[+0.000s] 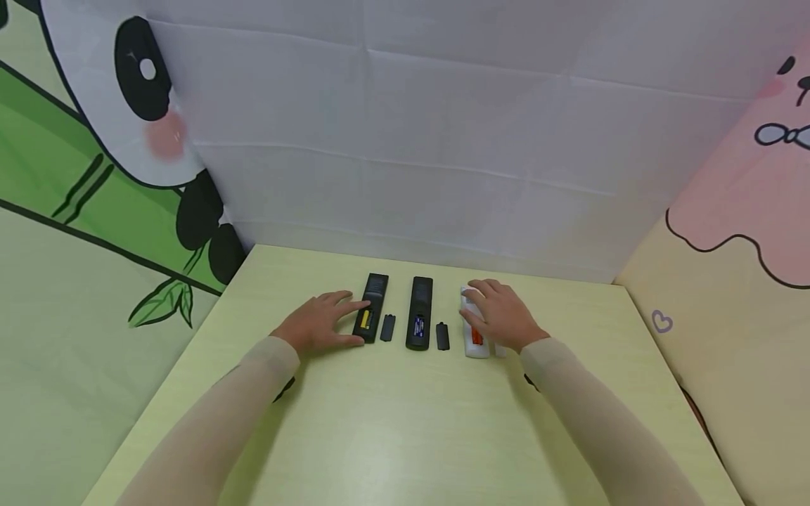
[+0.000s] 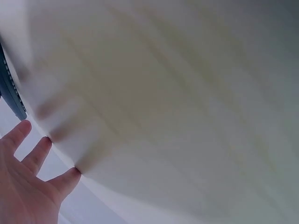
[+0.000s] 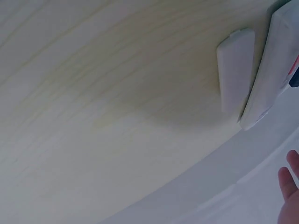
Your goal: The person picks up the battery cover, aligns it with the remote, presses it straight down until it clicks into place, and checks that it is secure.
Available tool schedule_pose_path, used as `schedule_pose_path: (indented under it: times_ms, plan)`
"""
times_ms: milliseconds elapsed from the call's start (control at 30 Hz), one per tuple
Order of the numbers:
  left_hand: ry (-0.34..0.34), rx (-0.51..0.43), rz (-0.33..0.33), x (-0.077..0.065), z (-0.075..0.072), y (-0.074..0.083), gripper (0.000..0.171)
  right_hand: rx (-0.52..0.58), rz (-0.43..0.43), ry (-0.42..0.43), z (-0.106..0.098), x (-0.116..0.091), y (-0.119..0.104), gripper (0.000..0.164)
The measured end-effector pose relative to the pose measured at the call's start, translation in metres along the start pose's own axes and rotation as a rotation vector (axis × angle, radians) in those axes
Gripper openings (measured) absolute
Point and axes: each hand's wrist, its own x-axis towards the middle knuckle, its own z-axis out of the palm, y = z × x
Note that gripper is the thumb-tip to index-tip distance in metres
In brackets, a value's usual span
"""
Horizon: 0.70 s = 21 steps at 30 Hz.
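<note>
Three remotes are laid in a row on the table (image 1: 380,429), each with its length set roughly between 12 and 6 o'clock. The second black remote (image 1: 419,302) is placed midway; at 9 o'clock of it the first black remote (image 1: 376,306) is found, and at 3 o'clock the white remote (image 1: 470,336). Three loose covers are counted, one at about 4 o'clock of each remote: the first dark cover (image 1: 387,328), the second dark cover (image 1: 442,336) and the white cover (image 3: 236,70), which is partly hidden from the head view.

Three battery compartments are exposed, and all are occupied: yellow batteries (image 1: 365,320) are held in the first, blue batteries (image 1: 419,326) in the second, orange batteries (image 1: 477,337) in the third. The exact number in each is too small to be told.

Two hands are seen. The first black remote is reached from 9 o'clock by the left hand (image 1: 319,325), its grip spread apart, with forefinger and thumb tips at the casing. The white remote's upper part is covered from 3 o'clock by the right hand (image 1: 503,316), its grip also spread; whether the casing is pressed cannot be told. Two beige sleeves (image 1: 209,422) are extended from 7 and 5 o'clock. At 12 o'clock the table is bordered by a pale sheet (image 1: 443,154).
</note>
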Motion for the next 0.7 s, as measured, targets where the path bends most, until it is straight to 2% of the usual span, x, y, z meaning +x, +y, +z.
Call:
schedule_pose_path:
  times_ms: [133, 433, 700]
  plan:
    - [0.004, 0.009, 0.005, 0.001, 0.002, -0.001, 0.093, 0.044, -0.004, 0.021, 0.002, 0.004, -0.003, 0.055]
    - [-0.005, 0.01, 0.0, 0.001, 0.001, 0.001, 0.093, 0.283, 0.086, 0.009, 0.001, 0.018, -0.017, 0.059]
    - [-0.018, 0.028, 0.002, 0.0, -0.001, 0.001, 0.103, 0.324, 0.083, -0.001, 0.003, 0.028, -0.031, 0.058]
